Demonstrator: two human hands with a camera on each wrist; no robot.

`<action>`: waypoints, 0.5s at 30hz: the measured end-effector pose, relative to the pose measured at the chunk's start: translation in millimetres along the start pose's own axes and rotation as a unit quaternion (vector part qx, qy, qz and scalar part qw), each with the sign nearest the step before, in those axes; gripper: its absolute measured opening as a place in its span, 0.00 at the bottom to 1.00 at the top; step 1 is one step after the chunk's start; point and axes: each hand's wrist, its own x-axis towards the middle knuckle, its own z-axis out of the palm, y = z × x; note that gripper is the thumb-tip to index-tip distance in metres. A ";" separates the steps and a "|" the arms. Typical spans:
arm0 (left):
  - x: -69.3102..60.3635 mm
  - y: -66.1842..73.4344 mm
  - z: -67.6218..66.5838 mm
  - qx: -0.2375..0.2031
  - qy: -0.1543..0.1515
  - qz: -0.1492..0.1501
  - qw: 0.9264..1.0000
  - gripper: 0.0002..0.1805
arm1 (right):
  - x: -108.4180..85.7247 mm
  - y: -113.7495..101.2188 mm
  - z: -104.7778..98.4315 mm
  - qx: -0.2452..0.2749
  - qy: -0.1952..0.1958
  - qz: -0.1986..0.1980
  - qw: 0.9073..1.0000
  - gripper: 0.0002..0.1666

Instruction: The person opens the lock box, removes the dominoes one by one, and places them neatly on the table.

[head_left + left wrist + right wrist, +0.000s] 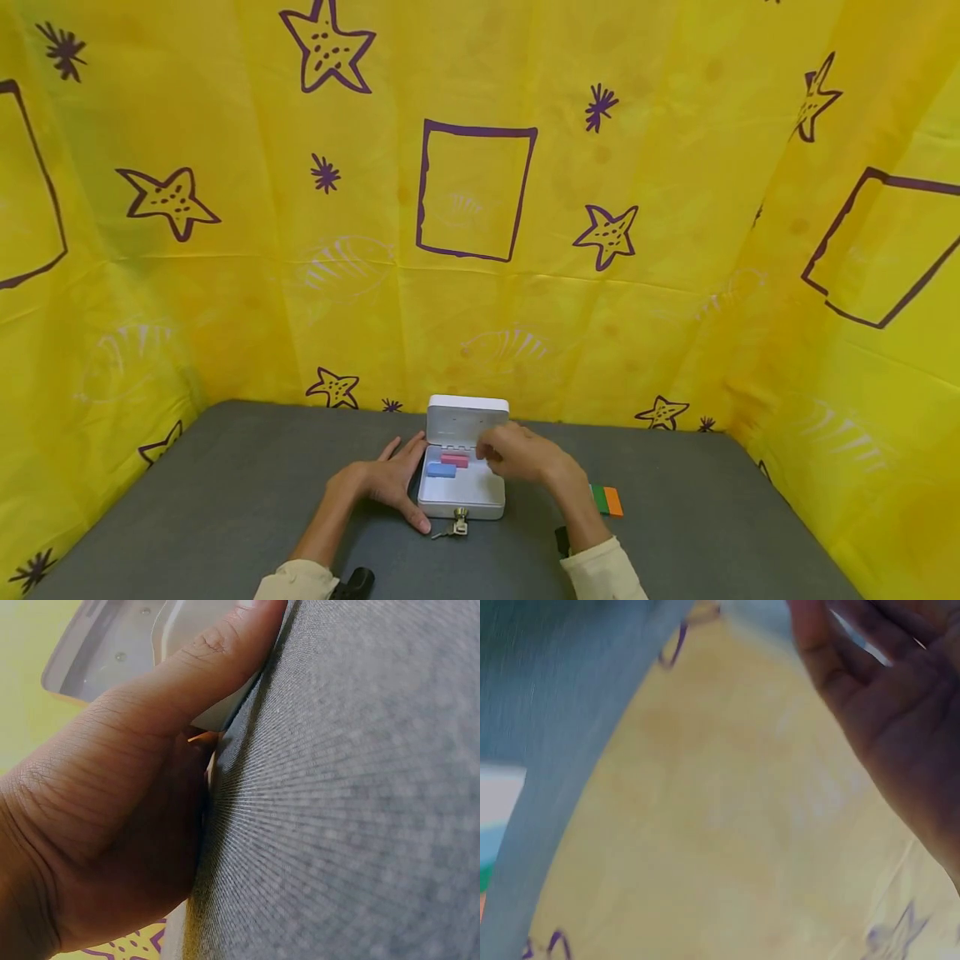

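A white metal cash box stands with its hinged lid raised. Inside, on its left side, lie a blue block and a pink block. My left hand rests along the box's left side, fingers toward the back and thumb at the front corner; the left wrist view shows the thumb against the box wall. Over the box's right rear part is my right hand, fingers bent downward. Its fingertips are hidden, so whether they hold anything cannot be told.
A key hangs from the lock on the box's front. Right of the right forearm, a green piece and an orange piece lie side by side on the grey table. Yellow patterned cloth surrounds the table's back and sides.
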 end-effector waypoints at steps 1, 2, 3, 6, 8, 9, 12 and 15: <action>-0.4 -0.1 0.1 0.002 0.002 0.004 1.000 0.86 | 5.2 -5.9 4.6 -0.003 0.001 -0.002 1.000 0.09; -0.6 -0.4 0.2 0.003 0.004 0.009 1.000 0.86 | 9.5 -11.1 9.2 -0.012 0.000 -0.005 1.000 0.10; -0.9 -0.5 0.2 0.003 0.005 0.012 1.000 0.85 | 13.2 -16.2 13.6 -0.021 -0.003 -0.003 1.000 0.10; -2.5 0.2 -0.1 0.000 0.007 0.020 1.000 0.85 | 19.6 -26.7 25.6 -0.058 -0.016 0.000 0.998 0.12; -3.2 0.9 -0.2 -0.001 0.007 0.026 1.000 0.84 | 21.9 -31.1 32.0 -0.084 -0.017 -0.003 0.996 0.14; -3.2 0.8 0.0 -0.001 0.008 0.029 1.000 0.84 | 23.2 -32.5 34.9 -0.095 -0.016 -0.006 0.995 0.14; -2.0 0.0 0.2 0.002 0.009 0.039 0.999 0.83 | 27.0 -34.8 42.7 -0.104 -0.008 -0.013 0.995 0.13; -0.9 -0.5 -0.1 0.004 0.007 0.044 0.999 0.83 | 29.7 -35.5 49.5 -0.117 -0.007 -0.019 0.993 0.12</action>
